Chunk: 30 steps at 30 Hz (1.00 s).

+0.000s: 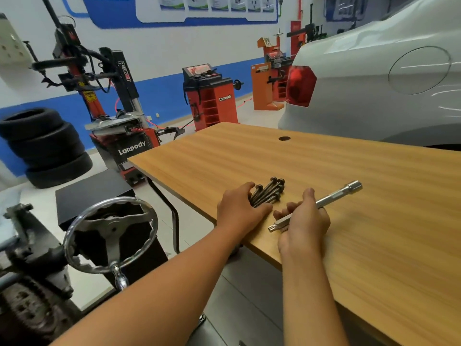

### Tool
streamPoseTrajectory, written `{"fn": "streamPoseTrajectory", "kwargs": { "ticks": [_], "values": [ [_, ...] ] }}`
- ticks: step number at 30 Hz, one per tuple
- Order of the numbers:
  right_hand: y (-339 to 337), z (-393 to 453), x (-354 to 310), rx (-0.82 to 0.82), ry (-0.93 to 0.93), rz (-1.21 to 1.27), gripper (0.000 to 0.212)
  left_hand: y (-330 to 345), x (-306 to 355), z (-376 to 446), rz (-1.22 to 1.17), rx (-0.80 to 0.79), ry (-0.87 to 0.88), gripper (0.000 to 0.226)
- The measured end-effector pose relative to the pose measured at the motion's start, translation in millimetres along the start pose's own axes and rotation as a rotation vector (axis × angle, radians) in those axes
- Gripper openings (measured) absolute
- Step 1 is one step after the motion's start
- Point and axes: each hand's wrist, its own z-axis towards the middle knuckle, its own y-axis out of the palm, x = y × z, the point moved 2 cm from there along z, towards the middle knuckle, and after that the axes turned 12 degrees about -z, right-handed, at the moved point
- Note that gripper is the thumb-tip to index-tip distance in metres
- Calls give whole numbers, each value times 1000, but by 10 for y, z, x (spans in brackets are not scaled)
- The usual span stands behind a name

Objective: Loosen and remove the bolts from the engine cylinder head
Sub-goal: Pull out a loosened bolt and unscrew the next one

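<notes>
bolts [268, 193] lain at tabletop [374, 221] near edge, heads pointed away | left hand [239, 208] laid flat on them | extension bar [321, 203] gripped by right hand [305, 221]

The brand "Lanpody" is being shown in white letters on the dark base of the tyre changer [129, 148], and the word "POWer" is being displayed down its black upright arm [124, 71]. "Lanpody" is also being shown in white on the side of the red wheel balancer [214, 101]. The print on the wall posters [212, 3] and on the orange machine [264, 81] is being left too blurred to be read.
</notes>
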Motion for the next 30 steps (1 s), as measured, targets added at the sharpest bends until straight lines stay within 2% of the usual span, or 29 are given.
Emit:
{"fn": "streamPoseTrajectory", "kwargs": {
  "ticks": [3, 11, 14, 17, 19, 20, 21, 23, 25, 28, 30],
  "values": [
    [-4, -26, 3, -10, -4, -2, 38, -15, -7, -19, 6, -46, -42, 104],
    [61, -164, -41, -47, -42, -55, 18, -148, -64, -119, 93, 13, -101, 105],
    [84, -246, -35, -74, -26, -55, 23, -300, -66, -198, 89, 68, -96, 95],
    [230, -489, 70, -146, -57, -52, 28, -531, -168, -471, -96, 243, -109, 58],
    [428, -771, 235, -233, -102, -116, 31, -732, -306, -714, -446, 275, -206, 26],
    [544, -950, 339, -298, -127, -162, 31, -849, -369, -849, -633, 233, -276, 22],
    [717, -1212, 468, -388, -147, -217, 30, -1048, -474, -988, -762, 183, -337, 30],
    [940, -1580, 663, -530, -191, -297, 27, -1339, -560, -1204, -857, 94, -386, 42],
    [1218, -2100, 836, -677, -253, -344, 24, -1843, -681, -1416, -854, 187, -369, 40],
    [1625, -2976, 968, -863, -416, -337, 22, -2637, -871, -1713, -875, 409, -297, 31],
    [1848, -3592, 1030, -1006, -534, -347, 25, -3133, -992, -1894, -981, 510, -283, 40]
  ]
}}
